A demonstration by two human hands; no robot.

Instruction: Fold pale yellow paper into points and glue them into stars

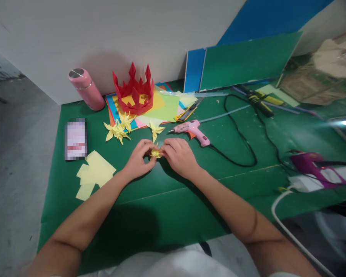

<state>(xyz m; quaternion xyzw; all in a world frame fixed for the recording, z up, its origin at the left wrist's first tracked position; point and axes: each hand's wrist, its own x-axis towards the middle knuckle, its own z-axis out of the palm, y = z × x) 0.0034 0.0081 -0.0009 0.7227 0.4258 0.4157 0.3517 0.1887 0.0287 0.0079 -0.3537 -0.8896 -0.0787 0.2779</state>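
Observation:
Between my fingers is a small folded yellow paper flower [155, 153], partly hidden by them. My left hand [140, 158] is closed on its left side, and my right hand [180, 156] pinches it from the right. Just beyond my hands lies a single yellow paper flower [155, 130] with pointed petals. More finished-looking yellow paper flowers [117, 131] sit in a cluster to the left. A pink glue gun [194, 130] lies beyond my right hand, its nozzle pointing left. Left of my left forearm are loose pale yellow paper squares [96, 169].
A red paper crown [136, 98] stands on coloured paper sheets [168, 107] at the back. A pink flask [88, 90] and a blurred-out phone-like object [76, 139] are at left. A utility knife [187, 111], pliers [259, 102], black cord [242, 163] and purple-white power strip [317, 169] lie rightward.

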